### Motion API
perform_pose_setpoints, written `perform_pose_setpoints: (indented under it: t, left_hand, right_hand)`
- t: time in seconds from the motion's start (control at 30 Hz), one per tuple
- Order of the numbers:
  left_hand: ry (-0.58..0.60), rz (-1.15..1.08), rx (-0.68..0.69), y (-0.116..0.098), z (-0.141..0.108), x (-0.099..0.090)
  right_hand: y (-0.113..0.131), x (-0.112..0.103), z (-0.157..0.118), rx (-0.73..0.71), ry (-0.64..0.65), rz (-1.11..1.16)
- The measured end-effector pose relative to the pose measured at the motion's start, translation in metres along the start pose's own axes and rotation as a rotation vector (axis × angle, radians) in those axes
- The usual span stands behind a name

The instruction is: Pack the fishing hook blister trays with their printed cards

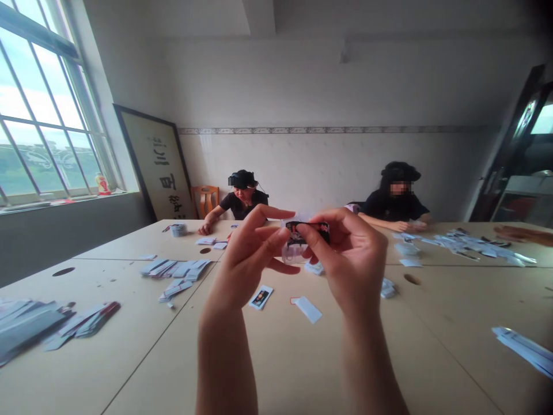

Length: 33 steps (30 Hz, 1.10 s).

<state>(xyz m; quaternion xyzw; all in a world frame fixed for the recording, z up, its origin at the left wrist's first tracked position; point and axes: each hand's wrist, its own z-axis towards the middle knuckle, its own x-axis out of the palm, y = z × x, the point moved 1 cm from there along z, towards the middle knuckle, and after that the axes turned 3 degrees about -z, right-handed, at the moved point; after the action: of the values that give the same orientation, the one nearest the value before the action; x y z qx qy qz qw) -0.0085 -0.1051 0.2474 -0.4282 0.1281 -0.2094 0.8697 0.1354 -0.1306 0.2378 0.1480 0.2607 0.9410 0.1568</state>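
Note:
Both my hands are raised over the table in the middle of the head view. My right hand [352,245] pinches a small black card with printed pictures [320,229], its thumb pressed on the face. My left hand [254,248] grips a clear plastic piece [290,252] behind and around the card's left end, thumb touching that end. Whether the plastic is a sleeve or a case, I cannot tell. Below them on the table lie a white-bordered card with a dark picture [261,297] and a white slip [308,309].
Flat paper pieces [175,269] lie in piles on the left, with larger stacks [32,325] at the near left edge. More pieces [470,243] spread at the far right. Two people [242,193] sit across the table [173,369], which has round holes [63,271].

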Motion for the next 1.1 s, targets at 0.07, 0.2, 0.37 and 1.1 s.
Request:
perform_pose_setpoints:
  t: [0.07,0.2,0.37,1.1]
  left_hand:
    - [-0.003,-0.004,0.000,-0.0010,-0.0012,0.0002]
    - [-0.013,-0.001,0.010,-0.0022,-0.0020,0.0005]
    - [-0.032,0.045,0.007,-0.0004,-0.0008,0.0002]
    - [-0.033,0.056,0.034,-0.0014,-0.0013,0.0033]
  right_hand:
    - [0.0007,-0.0001,-0.0007,-0.002,-0.002,0.006]
    - [0.0018,-0.0012,-0.0023,-0.003,0.010,0.010]
    - [0.0014,-0.0018,-0.0029,-0.021,0.033,0.018]
    - [0.0028,-0.0021,-0.0028,0.007,0.018,0.055]
